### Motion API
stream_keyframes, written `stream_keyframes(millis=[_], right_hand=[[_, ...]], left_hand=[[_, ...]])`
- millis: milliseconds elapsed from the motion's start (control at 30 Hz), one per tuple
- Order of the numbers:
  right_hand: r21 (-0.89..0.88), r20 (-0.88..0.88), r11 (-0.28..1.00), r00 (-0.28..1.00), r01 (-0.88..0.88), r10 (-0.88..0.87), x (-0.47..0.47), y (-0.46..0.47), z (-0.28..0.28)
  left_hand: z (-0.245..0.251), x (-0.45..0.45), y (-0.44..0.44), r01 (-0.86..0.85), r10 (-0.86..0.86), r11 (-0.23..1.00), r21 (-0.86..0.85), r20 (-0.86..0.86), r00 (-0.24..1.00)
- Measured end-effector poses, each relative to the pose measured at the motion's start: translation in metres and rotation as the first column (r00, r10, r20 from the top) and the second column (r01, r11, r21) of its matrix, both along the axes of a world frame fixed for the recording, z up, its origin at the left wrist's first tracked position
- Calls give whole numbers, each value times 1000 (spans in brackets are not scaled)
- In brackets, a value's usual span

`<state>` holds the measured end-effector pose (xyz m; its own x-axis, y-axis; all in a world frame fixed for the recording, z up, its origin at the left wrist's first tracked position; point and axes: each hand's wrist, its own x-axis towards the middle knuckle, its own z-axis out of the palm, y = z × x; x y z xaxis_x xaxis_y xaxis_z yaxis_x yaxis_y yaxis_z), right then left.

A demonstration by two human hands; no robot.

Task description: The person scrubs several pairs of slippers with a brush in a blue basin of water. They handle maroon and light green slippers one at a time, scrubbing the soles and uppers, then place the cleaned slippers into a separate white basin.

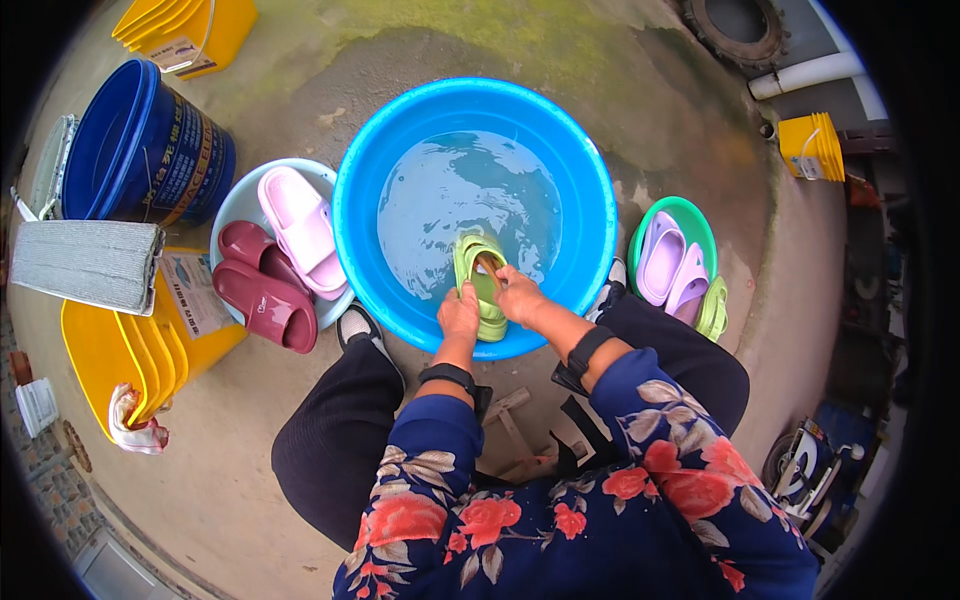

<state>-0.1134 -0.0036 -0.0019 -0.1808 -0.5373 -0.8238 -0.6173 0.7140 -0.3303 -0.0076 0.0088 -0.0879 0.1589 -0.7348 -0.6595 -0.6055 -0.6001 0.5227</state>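
A large blue plastic basin [594, 161] with cloudy water [442, 195] stands before me. At its near side, my left hand [459, 309] grips the edge of a lime-green clog [491, 328], whose toe points away from me and dips to the water. My right hand [520, 295] is closed around a thin brown handle [490, 264], apparently a wooden brush. Its working end is inside the clog's opening, hidden from view.
At left, a pale-blue basin [238, 196] bears pink slides [289, 196] and burgundy slides [264, 304]. At right, a green basin [677, 205] holds lilac clogs [662, 259] and another lime-green clog [713, 311]. A dark-blue bucket [191, 154], flat mop [86, 262] and yellow buckets [161, 352] stand farther left.
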Motion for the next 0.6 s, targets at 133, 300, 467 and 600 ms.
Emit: stream_keyframes(millis=[133, 300, 467, 600], right_hand=[[-51, -67, 997, 996, -65, 62, 3, 4, -7], [37, 39, 978, 979, -203, 202, -9, 41, 30], [-4, -40, 1000, 999, 7, -7, 1, 6, -7], [-13, -66, 998, 996, 62, -63, 2, 4, -21]], left_hand=[[-2, 3, -3, -31, 34, 999, 30, -102, 994], [-7, 3, -1, -95, 101, 994, 53, -124, 987], [-10, 2, 4, -41, 42, 999, 8, -73, 996], [-7, 1, 1, -47, 46, 999, -12, -45, 998]])
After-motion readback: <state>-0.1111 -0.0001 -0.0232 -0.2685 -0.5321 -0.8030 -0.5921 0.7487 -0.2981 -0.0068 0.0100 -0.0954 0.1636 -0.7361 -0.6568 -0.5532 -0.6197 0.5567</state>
